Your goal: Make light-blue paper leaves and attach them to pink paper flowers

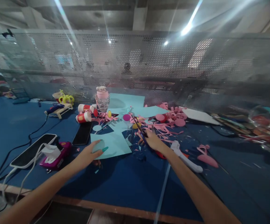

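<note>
Light-blue paper (116,143), pinched by the left hand (90,153), lies just left of the scissors (138,126) (blades pointing away) gripped in the right hand (153,140).

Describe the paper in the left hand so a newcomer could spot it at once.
On the blue table, look left of centre for the left hand, near the black phone. It grips a pale blue sheet by its left side, under a long teal nail. Other pale blue paper lies farther back; only this sheet is in that hand.
</note>
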The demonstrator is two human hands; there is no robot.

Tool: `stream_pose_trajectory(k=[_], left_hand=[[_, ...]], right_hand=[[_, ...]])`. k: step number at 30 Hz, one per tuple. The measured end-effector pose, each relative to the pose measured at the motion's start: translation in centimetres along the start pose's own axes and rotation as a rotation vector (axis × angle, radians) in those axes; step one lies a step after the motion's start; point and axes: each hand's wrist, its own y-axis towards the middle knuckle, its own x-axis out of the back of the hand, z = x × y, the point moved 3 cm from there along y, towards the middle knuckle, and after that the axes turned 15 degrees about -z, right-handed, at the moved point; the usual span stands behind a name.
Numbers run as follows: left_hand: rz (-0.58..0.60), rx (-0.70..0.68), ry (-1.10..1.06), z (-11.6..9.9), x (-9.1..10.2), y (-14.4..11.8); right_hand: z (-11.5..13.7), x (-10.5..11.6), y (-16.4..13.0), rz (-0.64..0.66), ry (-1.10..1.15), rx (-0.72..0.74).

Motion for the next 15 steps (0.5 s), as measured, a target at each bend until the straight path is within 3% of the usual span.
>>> stream_pose_trajectory(k=[2,5,8,9,13,15], left_hand=[[0.067,-0.035,0.186,0.1,-0.1,-0.9],[0.120,-0.190,0.524,-1.0,-0.1,-2.3],[-0.005,-0.378,0.707,-3.6,-0.9,-2.8],[-0.112,-0.451,0.812,-4.6,-1.6,-2.6],[-0.188,-0.723,0.852,-8.1,-7.7,-0.1],[-0.195,-0.706,0.840,-8.8,-11.0,2.0]], right_hand=[[-0.2,0.2,1.4,-0.108,-0.263,0.071],[-0.7,0.0,3.6,-0.165,-0.348,0.047],[-1.2,-0.5,5.6,-0.234,-0.413,-0.013],[-1.3,-0.6,6.1,-0.261,-0.432,-0.036],[-1.3,-1.2,7.6,-0.325,-0.491,-0.108],[-1.1,-1.4,7.9,-0.337,-0.510,-0.118]])
